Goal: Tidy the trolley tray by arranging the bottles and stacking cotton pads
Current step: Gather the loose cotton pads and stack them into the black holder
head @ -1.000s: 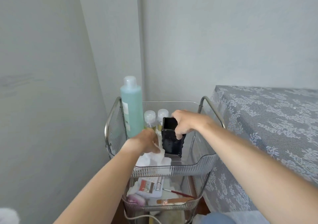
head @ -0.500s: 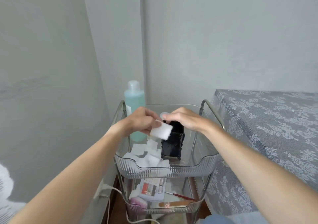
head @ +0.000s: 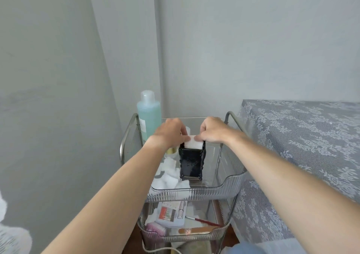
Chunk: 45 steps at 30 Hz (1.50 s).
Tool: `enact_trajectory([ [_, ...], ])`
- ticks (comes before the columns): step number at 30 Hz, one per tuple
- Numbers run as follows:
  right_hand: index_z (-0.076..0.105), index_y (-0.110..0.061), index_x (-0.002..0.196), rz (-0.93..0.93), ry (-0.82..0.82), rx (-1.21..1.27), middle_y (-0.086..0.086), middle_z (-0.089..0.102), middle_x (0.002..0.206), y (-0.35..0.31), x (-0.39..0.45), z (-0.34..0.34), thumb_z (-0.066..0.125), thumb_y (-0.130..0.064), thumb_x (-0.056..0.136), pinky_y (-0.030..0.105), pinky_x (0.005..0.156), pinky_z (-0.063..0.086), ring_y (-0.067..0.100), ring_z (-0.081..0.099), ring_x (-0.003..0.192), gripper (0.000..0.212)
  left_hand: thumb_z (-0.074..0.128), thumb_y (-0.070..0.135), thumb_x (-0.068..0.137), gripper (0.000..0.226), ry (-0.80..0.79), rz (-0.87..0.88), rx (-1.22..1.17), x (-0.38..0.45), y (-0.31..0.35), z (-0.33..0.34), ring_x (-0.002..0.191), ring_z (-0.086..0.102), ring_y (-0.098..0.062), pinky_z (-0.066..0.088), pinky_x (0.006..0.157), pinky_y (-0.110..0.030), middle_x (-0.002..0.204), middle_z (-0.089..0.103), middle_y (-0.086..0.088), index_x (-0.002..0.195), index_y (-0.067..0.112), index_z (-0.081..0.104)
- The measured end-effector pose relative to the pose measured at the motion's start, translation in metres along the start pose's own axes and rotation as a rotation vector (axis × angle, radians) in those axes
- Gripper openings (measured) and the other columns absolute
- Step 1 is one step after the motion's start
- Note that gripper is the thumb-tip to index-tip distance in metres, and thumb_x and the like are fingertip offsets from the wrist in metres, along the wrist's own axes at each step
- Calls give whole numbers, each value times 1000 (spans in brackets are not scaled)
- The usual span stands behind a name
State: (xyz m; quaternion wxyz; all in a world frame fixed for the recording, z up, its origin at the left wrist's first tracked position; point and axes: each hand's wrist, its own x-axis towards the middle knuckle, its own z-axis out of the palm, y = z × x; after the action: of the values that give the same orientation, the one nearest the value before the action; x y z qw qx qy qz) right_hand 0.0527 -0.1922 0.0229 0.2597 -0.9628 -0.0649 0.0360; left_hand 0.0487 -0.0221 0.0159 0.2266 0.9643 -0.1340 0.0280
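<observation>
A black ornate holder (head: 191, 163) stands upright in the clear top tray (head: 229, 183) of the trolley. A white cotton pad (head: 193, 144) sits in the holder's open top, half sticking out. My left hand (head: 171, 132) pinches the pad's left edge and my right hand (head: 213, 130) presses its right edge. Several loose white cotton pads (head: 171, 177) lie on the tray floor left of the holder. A tall blue-green bottle (head: 149, 115) stands at the tray's back left. A small gold-capped bottle (head: 171, 150) is mostly hidden behind my left wrist.
The trolley's metal handles (head: 124, 142) rise on both sides. The lower tray (head: 187, 236) holds a small packet, a red-handled brush, a nail file and a pink item. A lace-covered table (head: 303, 136) stands close on the right. Grey walls enclose the left and back.
My left hand lifted a cotton pad from the tray floor and carried it to the holder's top. Both hands now hold the pad at the opening; the right hand moved off the holder.
</observation>
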Motion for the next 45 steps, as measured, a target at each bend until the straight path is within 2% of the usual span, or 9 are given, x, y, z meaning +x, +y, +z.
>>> enact_trajectory([
  [7, 52, -9, 60, 10, -3, -192, 5, 55, 65, -1, 7, 27, 75, -17, 81, 26, 48, 37, 21, 50, 53, 32, 75, 14, 76, 8, -40, -73, 8, 11, -1, 15, 85, 66, -27, 53, 66, -32, 88, 61, -4, 81, 16, 69],
  [13, 41, -11, 60, 52, 119, -201, 6, 44, 66, -5, 14, 39, 60, 1, 77, 26, 41, 28, 20, 41, 48, 28, 65, 7, 78, 42, -21, -210, -127, 19, -8, 31, 99, 52, -26, 49, 76, -32, 106, 43, -3, 118, 17, 53],
  [19, 43, -10, 62, 90, 377, -104, 4, 42, 64, 1, 18, 52, 64, 11, 70, 26, 41, 26, 30, 47, 61, 30, 62, 2, 76, 25, 60, -367, -232, 24, -9, 43, 91, 64, -33, 59, 81, -41, 103, 63, -12, 98, 10, 69],
  [22, 52, -11, 94, 199, 330, 121, 3, 46, 85, 0, 21, 52, 77, -6, 70, 29, 57, 38, 27, 50, 78, 35, 64, 12, 78, 19, 6, -363, -295, 24, -6, 38, 80, 62, -33, 56, 71, -33, 95, 66, -12, 95, 10, 72],
  [29, 70, 2, 81, 275, 238, 239, 8, 58, 71, 7, 28, 58, 74, -5, 67, 25, 51, 40, 23, 54, 64, 17, 39, 33, 69, 30, -60, -523, -634, -6, -21, 28, 71, 54, -23, 45, 68, -32, 84, 57, -6, 83, 10, 53],
  [32, 69, -2, 73, 264, 192, 276, 7, 55, 70, 7, 28, 56, 77, -5, 64, 25, 55, 41, 21, 50, 66, 12, 36, 38, 74, 44, -123, -548, -483, -19, -39, 31, 67, 55, -24, 43, 59, -26, 91, 61, -11, 98, 7, 56],
  [36, 63, -8, 67, 217, 151, 311, 5, 46, 70, 5, 22, 54, 69, -4, 65, 26, 57, 32, 18, 41, 68, 8, 52, 15, 82, 8, -358, -502, -87, -28, -46, 45, 51, 50, -20, 39, 47, -20, 67, 54, -6, 80, 8, 49],
  [41, 49, -8, 63, 187, 140, 294, 10, 46, 64, 2, 11, 51, 61, -6, 66, 29, 52, 33, 27, 43, 64, 12, 79, 22, 76, 54, -453, -347, 334, -37, -52, 69, 106, 65, -29, 55, 90, -41, 119, 64, -6, 125, 9, 59],
  [45, 67, 6, 108, 175, 117, 244, 20, 70, 106, 6, 8, 47, 63, -6, 73, 45, 84, 54, 34, 64, 102, 37, 79, 20, 79, 51, -460, -314, 391, -36, -53, 68, 106, 64, -30, 55, 88, -40, 117, 63, -7, 123, 5, 58],
])
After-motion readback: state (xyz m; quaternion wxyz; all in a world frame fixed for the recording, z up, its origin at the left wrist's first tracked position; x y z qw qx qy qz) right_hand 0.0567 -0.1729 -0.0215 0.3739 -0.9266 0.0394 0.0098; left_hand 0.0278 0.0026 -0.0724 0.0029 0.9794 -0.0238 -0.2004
